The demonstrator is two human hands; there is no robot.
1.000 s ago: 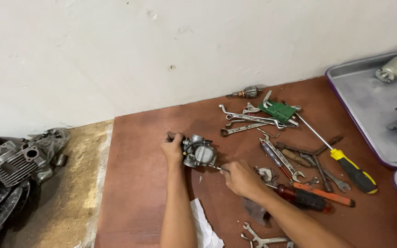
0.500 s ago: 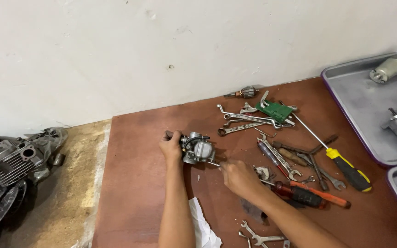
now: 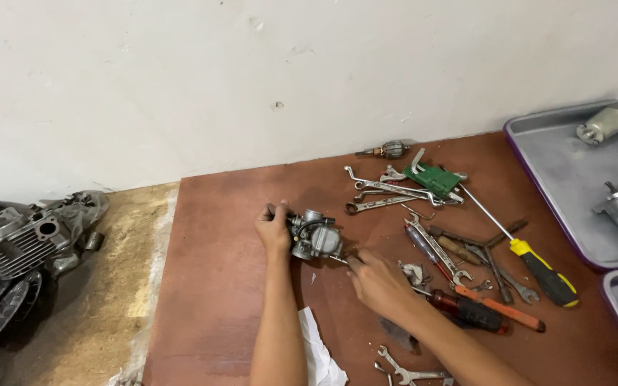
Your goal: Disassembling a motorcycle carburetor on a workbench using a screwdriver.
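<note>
- Two hands on one carburetor (image 3: 314, 236): left hand (image 3: 274, 229) grips its body; right hand (image 3: 377, 282) pinches a thin tool at its base.
- Likely dense, rigid metal with delicate fittings; best held by the body.

This is a repair workshop for small engines, with work done low against a plain white wall (image 3: 180, 78). A brown board (image 3: 216, 300) serves as the bench. Near its far edge lie spanners (image 3: 384, 189) and a motor armature (image 3: 389, 150); toward its right edge lie screwdrivers (image 3: 531, 261) and pliers (image 3: 466, 246). Grey metal trays (image 3: 566, 179) at the right edge hold starter motors (image 3: 606, 123). Off the board's left edge, finned engine parts (image 3: 19, 239) sit on a dusty floor (image 3: 109, 314). A carburettor (image 3: 314, 234) rests mid-board.
</note>
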